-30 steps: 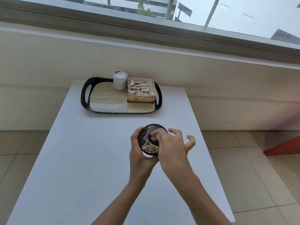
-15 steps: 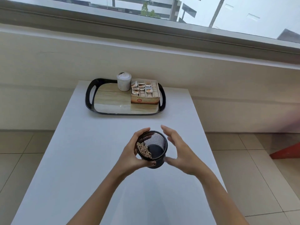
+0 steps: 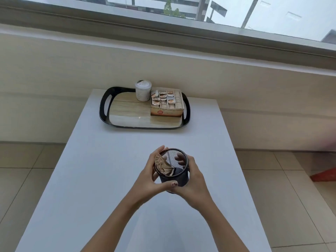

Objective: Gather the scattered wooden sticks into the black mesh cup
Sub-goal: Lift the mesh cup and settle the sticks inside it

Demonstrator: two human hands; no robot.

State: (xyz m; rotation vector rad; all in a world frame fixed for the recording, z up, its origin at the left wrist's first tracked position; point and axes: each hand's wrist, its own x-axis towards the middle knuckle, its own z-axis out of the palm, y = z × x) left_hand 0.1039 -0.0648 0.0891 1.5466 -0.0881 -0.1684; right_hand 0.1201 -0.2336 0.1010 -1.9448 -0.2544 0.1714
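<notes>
The black mesh cup is held above the white table, tilted with its mouth toward the window. A bundle of wooden sticks leans against its left inner wall. My left hand wraps the cup's left side, thumb across the front. On the right side my right hand clasps the cup, its fingertips showing through the mesh. I see no loose sticks on the table.
A black-rimmed tray with a wood-look base sits at the far end of the table. It carries a white lidded cup and a cardboard box of sachets. Tiled floor lies on both sides, and a wall stands beyond.
My right hand has left the cup's mouth, opened beside it, and now closes on its right side. The cup has turned more upright between both hands.
</notes>
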